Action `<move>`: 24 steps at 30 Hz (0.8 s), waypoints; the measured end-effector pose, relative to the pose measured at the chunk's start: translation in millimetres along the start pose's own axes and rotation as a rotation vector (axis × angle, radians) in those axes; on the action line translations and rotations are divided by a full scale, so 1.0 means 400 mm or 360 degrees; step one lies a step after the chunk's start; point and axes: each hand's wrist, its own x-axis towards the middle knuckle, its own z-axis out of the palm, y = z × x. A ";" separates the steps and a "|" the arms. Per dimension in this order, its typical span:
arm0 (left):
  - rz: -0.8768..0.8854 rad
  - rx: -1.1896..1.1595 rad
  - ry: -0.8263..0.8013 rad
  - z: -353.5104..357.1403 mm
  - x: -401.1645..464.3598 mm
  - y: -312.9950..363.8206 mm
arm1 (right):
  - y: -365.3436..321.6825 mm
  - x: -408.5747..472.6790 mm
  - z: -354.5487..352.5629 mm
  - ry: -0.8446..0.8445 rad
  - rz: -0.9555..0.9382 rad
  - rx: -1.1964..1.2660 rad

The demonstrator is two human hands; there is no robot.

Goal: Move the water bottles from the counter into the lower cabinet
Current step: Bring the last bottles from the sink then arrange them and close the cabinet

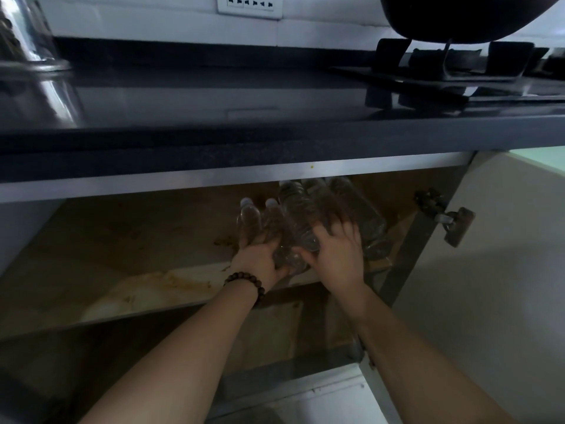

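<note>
Both hands reach into the lower cabinet [128, 240]: the left hand [260, 258] grips two water bottles [260, 221] lying caps-away on the shelf, the right hand [339, 252] rests spread-fingered on neighbouring bottles [298, 209], long axes pointing inward.

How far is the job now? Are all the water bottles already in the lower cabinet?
Nearly done, it seems. Several water bottles already lie on the cabinet shelf, and the visible counter holds none. In hand: the left hand holds two bottles at their bases, the right hand rests on the others. Left: let go and close the cabinet door.
</note>
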 end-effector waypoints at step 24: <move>0.0030 -0.0567 0.0126 -0.059 -0.046 0.020 | 0.087 0.031 -0.064 -0.0385 0.0123 0.0179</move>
